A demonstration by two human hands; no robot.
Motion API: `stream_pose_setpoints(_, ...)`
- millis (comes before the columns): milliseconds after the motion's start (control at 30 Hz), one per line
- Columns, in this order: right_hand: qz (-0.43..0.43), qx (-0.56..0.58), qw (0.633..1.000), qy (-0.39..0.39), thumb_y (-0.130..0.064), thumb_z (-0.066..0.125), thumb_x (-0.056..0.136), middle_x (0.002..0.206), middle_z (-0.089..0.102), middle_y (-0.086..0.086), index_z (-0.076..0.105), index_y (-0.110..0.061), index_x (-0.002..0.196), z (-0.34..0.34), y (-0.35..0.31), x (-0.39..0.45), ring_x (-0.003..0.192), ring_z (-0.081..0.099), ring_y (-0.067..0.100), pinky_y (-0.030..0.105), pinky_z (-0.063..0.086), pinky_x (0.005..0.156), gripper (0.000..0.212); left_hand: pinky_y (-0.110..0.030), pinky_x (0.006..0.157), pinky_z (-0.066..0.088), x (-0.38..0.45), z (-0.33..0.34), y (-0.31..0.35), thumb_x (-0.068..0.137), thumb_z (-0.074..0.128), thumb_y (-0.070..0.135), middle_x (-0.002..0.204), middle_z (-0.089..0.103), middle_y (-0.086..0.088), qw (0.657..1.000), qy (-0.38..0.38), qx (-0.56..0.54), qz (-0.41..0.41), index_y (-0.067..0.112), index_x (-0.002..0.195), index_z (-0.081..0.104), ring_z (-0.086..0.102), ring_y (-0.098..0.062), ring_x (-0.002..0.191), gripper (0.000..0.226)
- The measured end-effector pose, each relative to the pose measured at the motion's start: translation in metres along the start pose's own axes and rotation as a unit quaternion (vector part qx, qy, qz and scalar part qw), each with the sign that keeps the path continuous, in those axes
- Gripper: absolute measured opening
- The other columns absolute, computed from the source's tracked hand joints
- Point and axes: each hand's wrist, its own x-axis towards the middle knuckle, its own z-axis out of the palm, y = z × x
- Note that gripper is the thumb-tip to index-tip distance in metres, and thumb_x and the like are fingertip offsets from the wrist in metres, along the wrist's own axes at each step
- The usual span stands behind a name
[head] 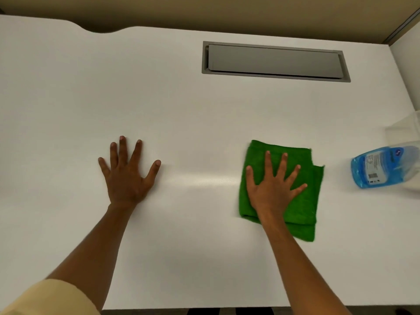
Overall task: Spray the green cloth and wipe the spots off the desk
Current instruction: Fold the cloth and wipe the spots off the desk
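Folded green cloth (281, 189): on the white desk (181, 105), landmark for this entry.
My right hand (273, 185): fingers spread, pressed flat on the cloth, gripping nothing.
My left hand (128, 172): well left of the cloth, splayed flat on the desk, empty.
Blue spray bottle (384, 167): right of the cloth, apart from it. Its label shows a barcode; the print is too small to read.
Grey cable hatch (275, 61): beyond the cloth.
Risk: a wide stroke rightward could, I judge, knock the bottle; the folded layers may bunch. I see no spots.

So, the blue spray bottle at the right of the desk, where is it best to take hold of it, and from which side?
Probably around the body just above the label. The spray bottle stands near the desk's right edge, its top cut off by the frame. The right hand, now flat on the green cloth, could come from its left side.
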Motion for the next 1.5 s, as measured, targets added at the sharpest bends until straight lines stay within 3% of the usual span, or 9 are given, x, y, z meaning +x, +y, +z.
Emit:
stream_pose_setpoints(267, 0.051, 0.019, 0.998, 0.009, -0.081, 0.014, 0.084, 0.165, 0.005, 0.002, 0.011, -0.043, 0.152, -0.008, 0.016, 0.046, 0.149, -0.005, 0.041, 0.076, -0.002, 0.109, 0.077, -0.064, 0.119, 0.006, 0.001, -0.001, 0.0, 0.086, 0.027, 0.077, 0.167, 0.007, -0.004, 1.0, 0.009, -0.006, -0.001, 0.033, 0.154, 0.027, 0.004, -0.028, 0.154, 0.081)
stream_pose_setpoints(500, 0.051, 0.033, 0.998, 0.011, -0.08, 0.012, 0.084, 0.165, 0.001, 0.004, 0.009, -0.041, 0.152, -0.01, -0.035, 0.077, 0.148, -0.007, 0.043, 0.077, -0.003, 0.107, 0.078, -0.065, 0.119, 0.008, 0.002, 0.0, 0.0, 0.085, 0.029, 0.077, 0.167, 0.008, -0.003, 1.0, 0.012, -0.004, -0.001, 0.034, 0.153, 0.027, 0.004, -0.028, 0.154, 0.081)
stream_pose_setpoints(800, -0.11, 0.018, 0.994, -0.005, -0.077, 0.012, 0.085, 0.165, 0.0, 0.005, 0.01, -0.04, 0.153, 0.009, -0.175, 0.062, 0.147, -0.008, 0.046, 0.076, -0.006, 0.106, 0.077, -0.064, 0.12, 0.006, 0.003, -0.001, -0.001, 0.086, 0.031, 0.075, 0.168, 0.006, -0.002, 1.0, 0.007, -0.008, -0.004, 0.034, 0.153, 0.026, 0.003, -0.027, 0.155, 0.079)
stream_pose_setpoints(967, -0.217, 0.013, 0.976, -0.016, -0.077, 0.013, 0.084, 0.165, 0.001, 0.005, 0.013, -0.04, 0.153, 0.022, -0.22, 0.026, 0.147, -0.009, 0.045, 0.075, -0.009, 0.107, 0.078, -0.062, 0.12, 0.007, 0.003, -0.002, 0.0, 0.089, 0.028, 0.071, 0.167, 0.009, -0.003, 1.0, 0.009, -0.004, -0.001, 0.033, 0.154, 0.026, 0.004, -0.026, 0.155, 0.075)
stream_pose_setpoints(1233, -0.323, -0.015, 0.946, -0.021, -0.078, 0.011, 0.085, 0.165, -0.002, 0.003, 0.008, -0.043, 0.152, 0.031, -0.219, -0.017, 0.148, -0.009, 0.043, 0.074, -0.003, 0.108, 0.076, -0.06, 0.121, 0.007, 0.002, -0.005, -0.002, 0.091, 0.026, 0.067, 0.167, 0.008, -0.005, 0.998, 0.031, -0.063, -0.008, 0.027, 0.158, 0.003, 0.006, -0.023, 0.155, 0.081)
stream_pose_setpoints(1500, -0.362, -0.013, 0.931, -0.032, -0.078, 0.015, 0.085, 0.165, -0.002, 0.001, 0.007, -0.046, 0.152, 0.032, -0.171, -0.065, 0.149, -0.01, 0.042, 0.073, -0.004, 0.109, 0.074, -0.058, 0.122, 0.004, 0.001, -0.005, -0.005, 0.089, 0.028, 0.071, 0.167, 0.008, -0.004, 0.995, 0.035, -0.098, -0.002, 0.031, 0.157, 0.001, 0.006, -0.022, 0.155, 0.083)
